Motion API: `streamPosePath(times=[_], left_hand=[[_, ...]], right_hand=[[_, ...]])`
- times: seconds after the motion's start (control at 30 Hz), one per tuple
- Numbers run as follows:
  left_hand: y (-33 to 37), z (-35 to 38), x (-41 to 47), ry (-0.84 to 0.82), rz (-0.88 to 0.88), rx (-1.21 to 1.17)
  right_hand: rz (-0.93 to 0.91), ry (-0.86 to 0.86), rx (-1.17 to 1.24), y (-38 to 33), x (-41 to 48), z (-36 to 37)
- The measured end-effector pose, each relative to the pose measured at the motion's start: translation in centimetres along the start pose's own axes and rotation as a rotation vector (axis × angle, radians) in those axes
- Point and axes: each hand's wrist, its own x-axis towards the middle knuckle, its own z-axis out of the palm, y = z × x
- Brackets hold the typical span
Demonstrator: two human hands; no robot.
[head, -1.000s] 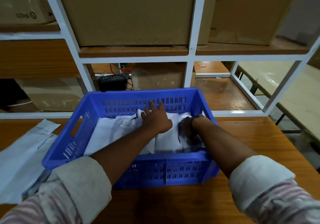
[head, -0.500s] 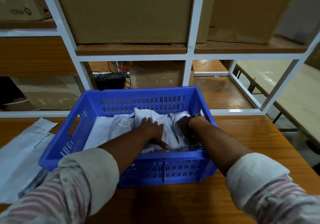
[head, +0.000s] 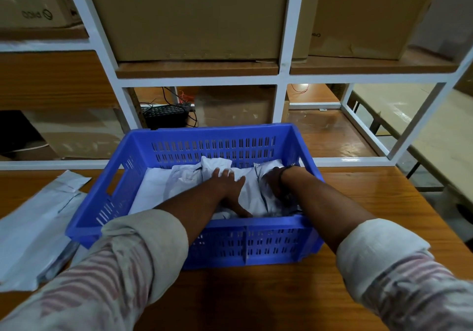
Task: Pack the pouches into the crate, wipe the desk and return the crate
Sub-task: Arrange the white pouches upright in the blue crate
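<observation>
White pouches (head: 245,192) crumpled inside slotted blue crate (head: 212,146) on wooden desk (head: 371,202).

white metal shelving frame (head: 283,80) behind the wooden desk (head: 256,300), 3 big cardboard boxes (head: 194,13) on its wood shelves, dark tray with wires (head: 166,116) lower down, pale table (head: 440,136) off right, dim light

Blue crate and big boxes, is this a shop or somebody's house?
Probably neither: it looks like a storeroom or packing room. Big cardboard boxes fill a white metal shelf rack, and white pouches are being pressed into a blue crate on a wooden desk.
</observation>
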Motion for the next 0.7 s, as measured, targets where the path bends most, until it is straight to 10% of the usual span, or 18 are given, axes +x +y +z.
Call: streamPosePath(times=[0.7], left_hand=[[-0.5,-0.3,-0.9,0.002,-0.145,0.021]], right_hand=[[-0.030,0.078,-0.129,0.1,-2.1,-0.2]])
